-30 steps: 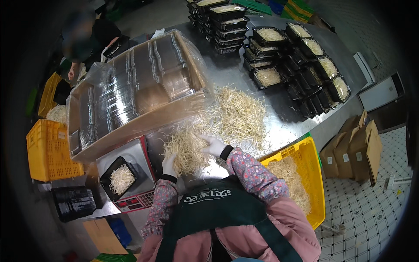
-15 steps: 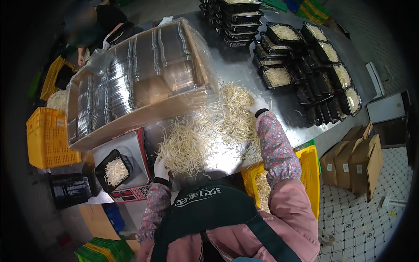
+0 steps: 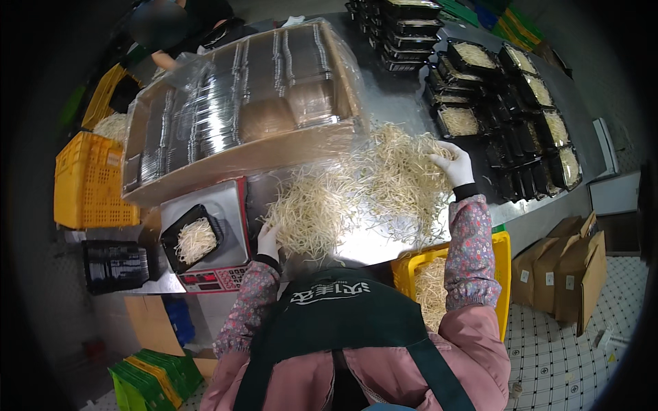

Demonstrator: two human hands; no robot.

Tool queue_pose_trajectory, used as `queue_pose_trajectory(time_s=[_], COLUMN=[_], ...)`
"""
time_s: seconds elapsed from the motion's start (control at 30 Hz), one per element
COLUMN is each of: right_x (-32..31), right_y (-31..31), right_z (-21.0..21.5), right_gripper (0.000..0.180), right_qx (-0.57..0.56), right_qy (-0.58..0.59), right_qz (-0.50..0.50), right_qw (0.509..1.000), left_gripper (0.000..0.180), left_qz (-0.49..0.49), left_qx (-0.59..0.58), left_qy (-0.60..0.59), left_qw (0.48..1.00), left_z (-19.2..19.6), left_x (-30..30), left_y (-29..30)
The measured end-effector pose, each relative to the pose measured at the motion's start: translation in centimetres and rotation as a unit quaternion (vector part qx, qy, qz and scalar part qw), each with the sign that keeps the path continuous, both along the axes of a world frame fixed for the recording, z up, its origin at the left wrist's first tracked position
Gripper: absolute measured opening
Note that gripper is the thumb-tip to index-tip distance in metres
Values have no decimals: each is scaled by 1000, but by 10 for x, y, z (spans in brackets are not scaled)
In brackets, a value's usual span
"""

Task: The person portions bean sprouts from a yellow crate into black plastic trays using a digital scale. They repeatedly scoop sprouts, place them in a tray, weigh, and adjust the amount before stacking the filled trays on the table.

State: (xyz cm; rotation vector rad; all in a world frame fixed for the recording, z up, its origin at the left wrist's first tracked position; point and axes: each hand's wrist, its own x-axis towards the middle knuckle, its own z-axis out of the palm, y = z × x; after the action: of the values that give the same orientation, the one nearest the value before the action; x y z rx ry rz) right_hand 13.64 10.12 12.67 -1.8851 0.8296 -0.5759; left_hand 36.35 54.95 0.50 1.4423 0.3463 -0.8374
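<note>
Two loose heaps of bean sprouts lie on the metal table in front of me. My left hand point(image 3: 269, 241), in a white glove, rests against the outer edge of the left heap point(image 3: 312, 212), its fingers apart and partly buried in sprouts. At the far right edge of the right heap point(image 3: 401, 178), my gloved right hand point(image 3: 455, 166) has its thumb and fingers closed on some sprouts. Left of my left hand, a black tray point(image 3: 195, 240) with a small portion of sprouts sits on a scale point(image 3: 236, 205) with a red front panel.
A carton point(image 3: 226, 171) of clear plastic lids stands behind the heaps. Filled black trays point(image 3: 459, 122) are stacked at right. A yellow crate point(image 3: 506, 274) of sprouts is by my right arm. Empty black trays point(image 3: 116, 264) and another yellow crate point(image 3: 92, 181) are left. Another person works far left.
My right hand has moved rightward from the top of the right heap to its outer edge, and that heap has spread rightward. My left hand stays at the left heap. The view has shifted.
</note>
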Motion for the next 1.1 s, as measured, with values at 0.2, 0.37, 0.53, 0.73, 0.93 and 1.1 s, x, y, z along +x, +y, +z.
queue_pose_trajectory(time_s=[0.2,0.37,0.53,0.73,0.93,1.1], right_x=[47,58,51,107,94,87], right_y=[104,118,114,245,213,212], right_z=[4,-21,-57,-76,-50,-76], right_gripper=[58,60,64,92,62,54], right_qx=[6,-117,58,-102,422,378], right_qy=[28,67,105,227,-102,-33], right_qz=[99,135,62,145,181,119], right_qw=[995,982,991,958,882,918], left_gripper=[34,37,40,37,41,41], left_qz=[-5,-35,-42,-80,-50,-122], left_qx=[-32,-30,-74,-152,-275,-290], left_qy=[-8,7,49,-38,84,68], left_qw=[999,999,995,984,957,947], left_z=[2,5,-1,20,78,57], left_x=[-2,0,2,-20,-28,-29], left_y=[0,4,5,-56,-68,-88])
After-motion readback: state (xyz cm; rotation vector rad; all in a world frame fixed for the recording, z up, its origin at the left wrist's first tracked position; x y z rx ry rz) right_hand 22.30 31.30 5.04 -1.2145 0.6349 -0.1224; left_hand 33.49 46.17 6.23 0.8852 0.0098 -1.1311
